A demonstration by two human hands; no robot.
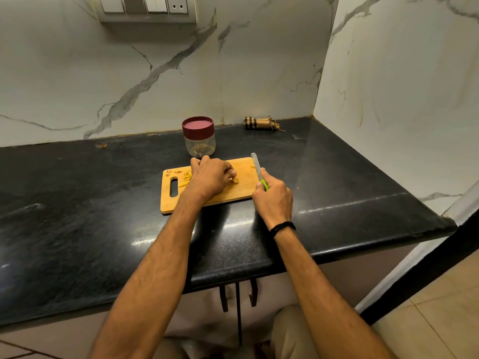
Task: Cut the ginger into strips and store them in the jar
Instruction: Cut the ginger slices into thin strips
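While the left hand pinches the small ginger piece with curled fingers on the cutting board at frame centre and the right hand grips the knife poised just right of it, the cut would go best thin and straight down, fingertips tucked clear of the blade.

The black bench is carrying a wooden cutting board near its middle; a red-lidded jar is standing just behind it, and a checked cloth is lying against the back edge, near the right corner.
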